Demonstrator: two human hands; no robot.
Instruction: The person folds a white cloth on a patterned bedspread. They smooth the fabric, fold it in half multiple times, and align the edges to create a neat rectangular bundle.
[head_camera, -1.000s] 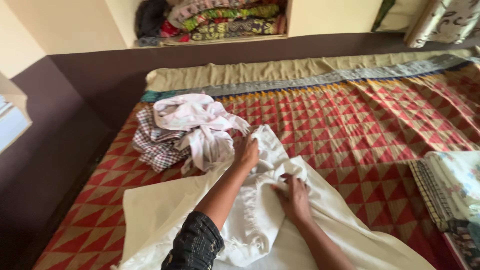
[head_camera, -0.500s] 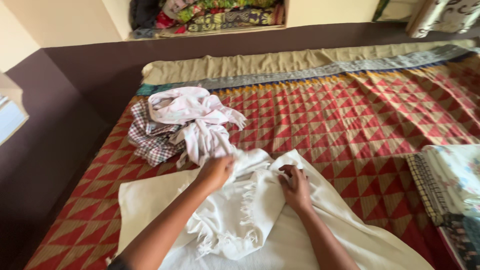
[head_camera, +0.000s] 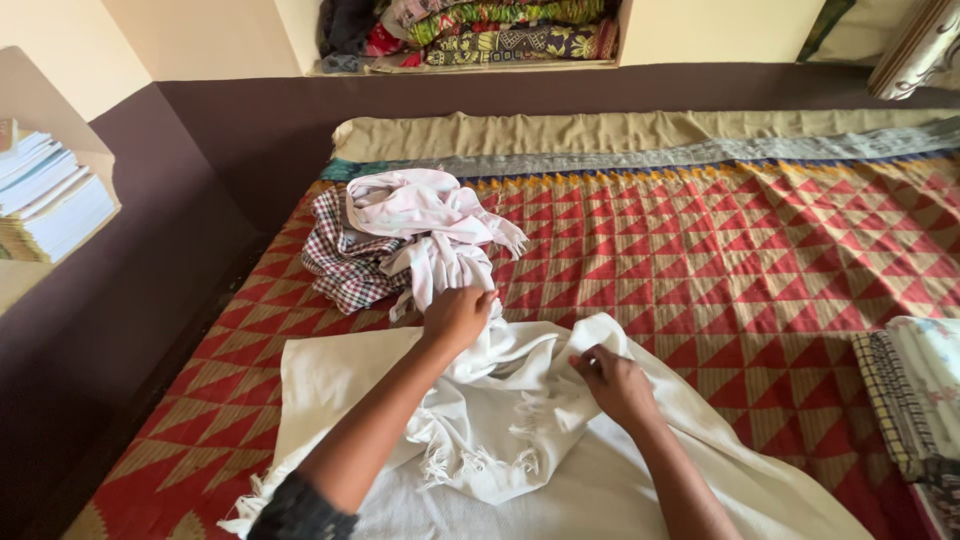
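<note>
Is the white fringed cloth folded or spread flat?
Partly folded: white fringed cloth is bunched and doubled over under left hand and right hand.

White cloth (head_camera: 520, 440) cut off below

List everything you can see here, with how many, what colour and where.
fringed white cloth: one, white, spread on the bed in front, bunched at the middle
crumpled garment: one, pale pink-white, on the bed beyond the hands
checked cloth: one, maroon and white, under the crumpled garment
bedspread: one, red and tan triangles, covering the bed
folded clothes: one stack, checked and floral, right edge of the bed
wall niche fabrics: several, multicoloured, top centre
stacked papers: one pile, white, left shelf
left hand: one, gripping the white cloth's bunched part
right hand: one, pinching the white cloth's edge
</note>
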